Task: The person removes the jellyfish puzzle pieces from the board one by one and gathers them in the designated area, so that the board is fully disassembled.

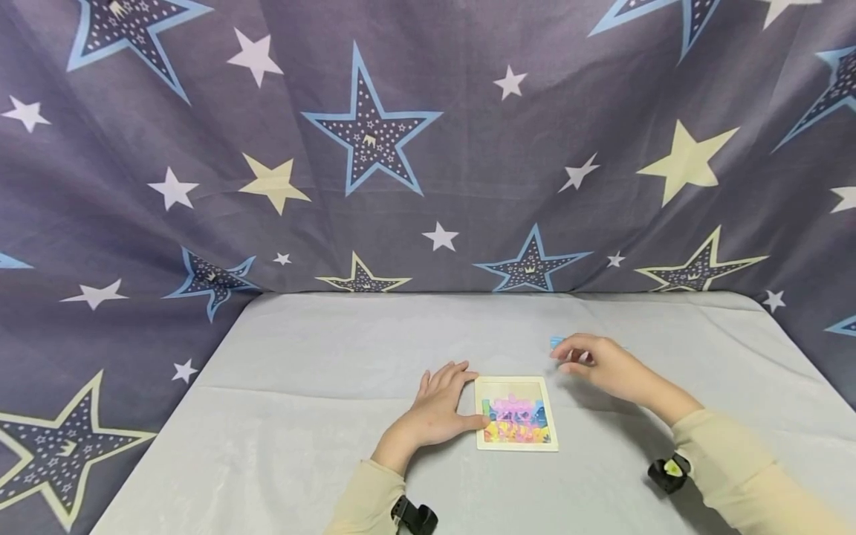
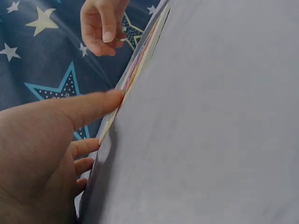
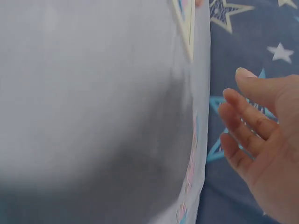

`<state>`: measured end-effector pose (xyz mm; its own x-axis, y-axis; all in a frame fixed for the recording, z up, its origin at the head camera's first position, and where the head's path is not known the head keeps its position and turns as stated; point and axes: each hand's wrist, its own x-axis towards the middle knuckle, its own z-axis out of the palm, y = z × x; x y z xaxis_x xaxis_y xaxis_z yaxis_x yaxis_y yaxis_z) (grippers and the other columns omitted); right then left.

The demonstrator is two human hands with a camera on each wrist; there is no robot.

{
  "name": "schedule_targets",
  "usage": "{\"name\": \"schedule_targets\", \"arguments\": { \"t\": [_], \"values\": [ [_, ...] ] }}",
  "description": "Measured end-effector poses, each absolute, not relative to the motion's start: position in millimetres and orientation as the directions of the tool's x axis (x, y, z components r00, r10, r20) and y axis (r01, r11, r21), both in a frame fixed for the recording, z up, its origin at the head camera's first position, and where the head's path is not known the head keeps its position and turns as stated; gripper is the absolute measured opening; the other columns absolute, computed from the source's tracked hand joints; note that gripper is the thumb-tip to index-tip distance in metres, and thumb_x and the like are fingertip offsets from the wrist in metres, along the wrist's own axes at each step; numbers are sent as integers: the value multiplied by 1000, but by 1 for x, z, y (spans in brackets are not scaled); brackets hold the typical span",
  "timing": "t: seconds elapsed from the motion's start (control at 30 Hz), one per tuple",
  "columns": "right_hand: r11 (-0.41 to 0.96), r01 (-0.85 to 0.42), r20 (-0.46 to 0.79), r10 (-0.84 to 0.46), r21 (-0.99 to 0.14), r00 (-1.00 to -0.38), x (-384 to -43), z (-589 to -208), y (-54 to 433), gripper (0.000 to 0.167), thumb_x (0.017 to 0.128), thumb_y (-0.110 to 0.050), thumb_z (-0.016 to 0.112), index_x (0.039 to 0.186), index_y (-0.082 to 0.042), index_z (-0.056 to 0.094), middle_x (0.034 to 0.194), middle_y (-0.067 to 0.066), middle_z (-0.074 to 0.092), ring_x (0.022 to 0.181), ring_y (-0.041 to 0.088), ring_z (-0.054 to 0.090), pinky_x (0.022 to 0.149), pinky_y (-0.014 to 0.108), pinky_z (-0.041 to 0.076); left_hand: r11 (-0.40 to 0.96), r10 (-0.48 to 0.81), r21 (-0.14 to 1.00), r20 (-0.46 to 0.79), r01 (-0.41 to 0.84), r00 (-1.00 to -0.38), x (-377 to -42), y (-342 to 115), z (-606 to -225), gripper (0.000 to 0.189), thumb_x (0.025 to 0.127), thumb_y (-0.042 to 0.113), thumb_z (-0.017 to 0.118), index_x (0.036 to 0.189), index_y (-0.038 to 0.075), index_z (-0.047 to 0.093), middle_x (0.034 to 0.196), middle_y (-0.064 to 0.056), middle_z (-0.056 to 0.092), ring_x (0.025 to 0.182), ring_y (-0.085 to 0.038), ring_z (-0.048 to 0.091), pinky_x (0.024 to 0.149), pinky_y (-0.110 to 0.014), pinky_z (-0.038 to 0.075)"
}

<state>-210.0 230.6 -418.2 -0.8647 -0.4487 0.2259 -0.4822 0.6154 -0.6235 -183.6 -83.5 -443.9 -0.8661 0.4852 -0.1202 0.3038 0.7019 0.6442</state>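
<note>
A small square jigsaw puzzle in a pale wooden frame (image 1: 517,446) lies on the cloth-covered table. Pink, blue and yellow pieces (image 1: 518,423) fill its lower part, and bare board shows above them. My left hand (image 1: 438,409) rests along the frame's left side, fingers spread, thumb on its edge. My right hand (image 1: 598,362) hovers beyond the frame's upper right corner with loosely bent fingers. In the right wrist view nothing shows between the thumb and fingers. A light-blue piece (image 1: 556,342) peeks out beside its fingertips; loose colourful pieces (image 3: 190,170) lie low on the cloth.
A pale grey cloth (image 1: 281,446) covers the table, with slight creases. Behind and at the sides hangs a dark curtain (image 1: 468,163) printed with stars. Each wrist wears a black band with a small camera (image 1: 669,473).
</note>
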Motion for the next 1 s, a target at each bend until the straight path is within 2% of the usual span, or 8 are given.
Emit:
{"name": "schedule_targets", "arguments": {
  "t": [0.2, 0.37, 0.53, 0.77, 1.0],
  "values": [
    [632, -456, 163, -466, -627, -870, -200, -416, 209, 15, 90, -5, 74, 104, -8, 74, 98, 1, 73, 84, 5, 60, 75, 25, 53, 697, 516, 645, -147, 314, -844, -187, -86, -449, 88, 85, 48, 75, 155, 11, 37, 169, -13, 22, 159, -35, 10, 126, -64, -6],
    [623, -420, 114, -469, -660, -876, -193, -415, 193, 13, 92, -4, 71, 104, -7, 73, 97, 3, 72, 83, 5, 59, 69, 22, 52, 699, 534, 635, -156, 330, -831, -185, -86, -446, 98, 82, 48, 79, 158, 9, 31, 170, -15, 20, 159, -38, 8, 125, -67, -7],
    [602, -445, 112, -508, -663, -854, -188, -415, 178, 14, 91, -4, 71, 104, -7, 73, 97, 4, 73, 84, 6, 60, 68, 22, 52, 704, 536, 632, -172, 324, -827, -184, -86, -442, 98, 82, 48, 79, 159, 11, 30, 171, -13, 19, 160, -37, 7, 125, -66, -6],
    [583, -454, 45, -581, -674, -813, -182, -416, 163, 15, 91, -5, 72, 106, -10, 72, 96, -2, 72, 85, 2, 61, 74, 21, 54, 702, 538, 633, -171, 326, -826, -186, -87, -447, 94, 83, 48, 78, 158, 13, 33, 172, -10, 17, 160, -34, 6, 125, -65, -9],
    [571, -487, 57, -609, -661, -791, -180, -419, 147, 14, 91, -7, 73, 104, -9, 72, 91, -3, 70, 82, 0, 58, 74, 22, 55, 689, 526, 646, -133, 329, -840, -187, -89, -455, 93, 81, 51, 78, 156, 14, 35, 171, -9, 19, 160, -34, 7, 126, -64, -9]
  ]
}}
